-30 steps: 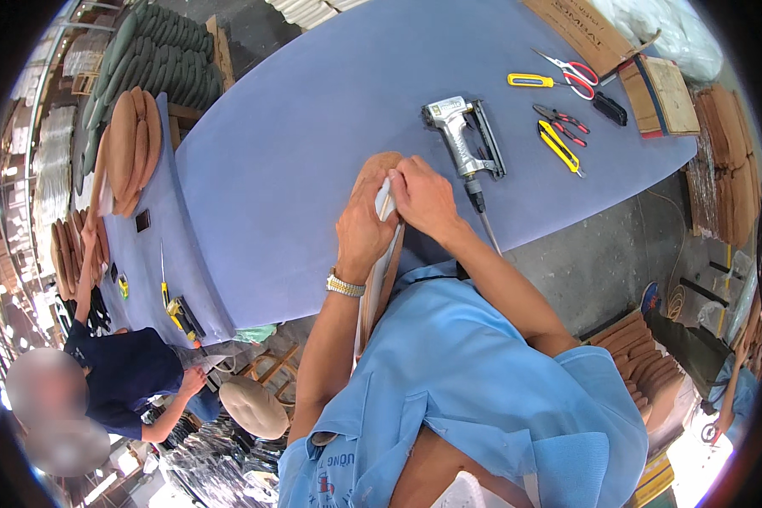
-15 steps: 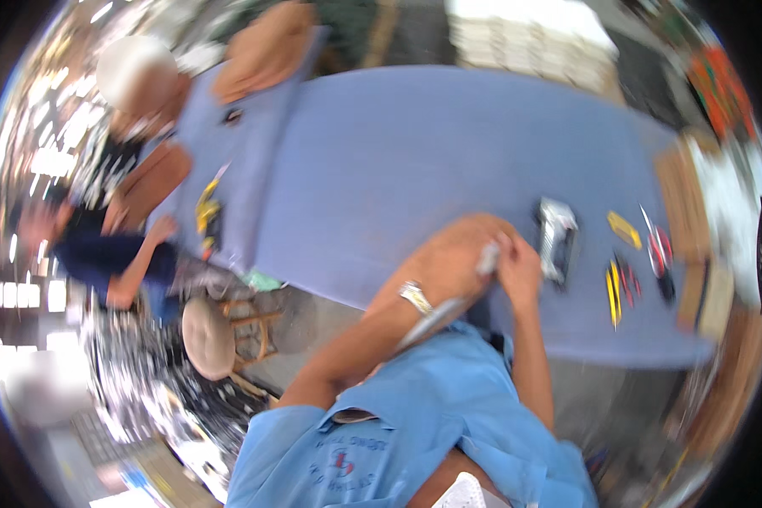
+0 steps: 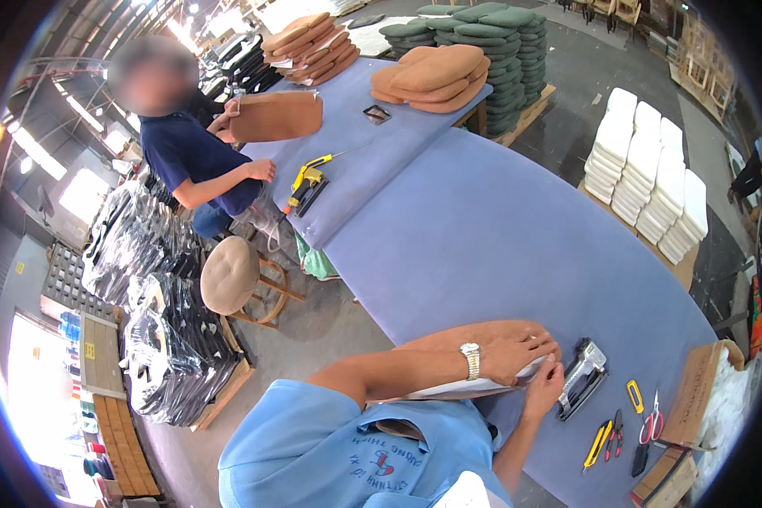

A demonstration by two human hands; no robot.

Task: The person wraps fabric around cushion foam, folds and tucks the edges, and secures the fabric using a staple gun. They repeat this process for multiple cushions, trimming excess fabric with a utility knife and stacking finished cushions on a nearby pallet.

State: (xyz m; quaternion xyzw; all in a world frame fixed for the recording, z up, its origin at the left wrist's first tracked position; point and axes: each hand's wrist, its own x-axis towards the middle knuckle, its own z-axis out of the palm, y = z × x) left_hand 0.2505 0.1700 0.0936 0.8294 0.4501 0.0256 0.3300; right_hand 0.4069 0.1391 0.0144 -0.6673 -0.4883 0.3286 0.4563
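A brown padded seat cushion (image 3: 427, 336) with a pale underside leans over the near edge of the blue table, close against my body. My left hand (image 3: 510, 356), with a metal watch on the wrist, lies across the top of the cushion with its fingers stretched toward the far right end. At that end my right hand (image 3: 546, 386) has its fingers closed on the cushion's edge, beside my left fingertips. Just right of my hands lies a silver and black staple gun (image 3: 582, 378).
Further right are a yellow utility knife (image 3: 599, 445), red pliers (image 3: 616, 433), red-handled scissors (image 3: 653, 425) and a cardboard box (image 3: 692, 398). Across the table a co-worker (image 3: 199, 148) holds a brown panel (image 3: 277, 116). A yellow staple gun (image 3: 306, 188) and brown cushions (image 3: 432, 78) lie there. A stool (image 3: 229, 275) stands left.
My view has swung left and up, so more of the co-worker's table and the stacks behind show. Both hands stay at the cushion's right end.
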